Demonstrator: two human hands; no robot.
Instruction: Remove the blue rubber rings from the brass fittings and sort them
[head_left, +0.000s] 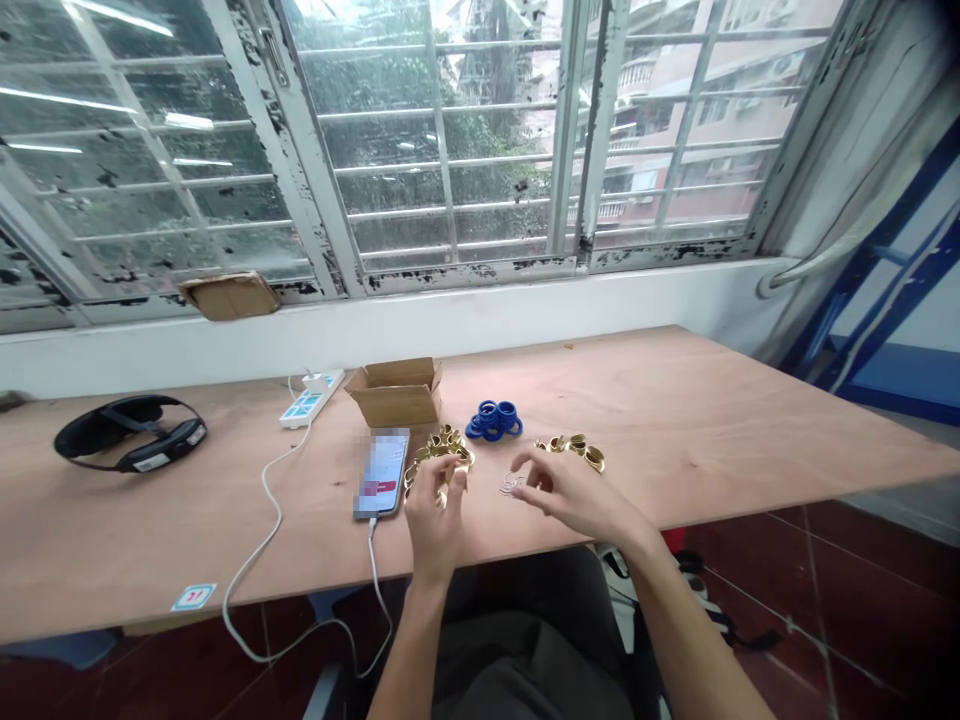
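Observation:
My left hand (435, 500) pinches a gold-coloured metal cup-like piece (457, 477) between thumb and fingers, in front of a pile of similar gold pieces (444, 440). To its right, my right hand (564, 490) is curved over the table with thumb and forefinger apart. Several thin silvery rings (510, 485) lie at its fingertips; whether a finger touches one is hard to make out. More gold pieces (576, 445) are behind the right hand. A small stack of blue rings (493, 418) sits further back, between the two gold groups.
Left of the gold pile lies a phone (382, 470) with a white charging cable (277, 500). An open cardboard box (397, 400) stands behind it, beside a power strip (311, 398). A black headset (131, 435) is at the far left. The wooden table (720, 440) ends below a window.

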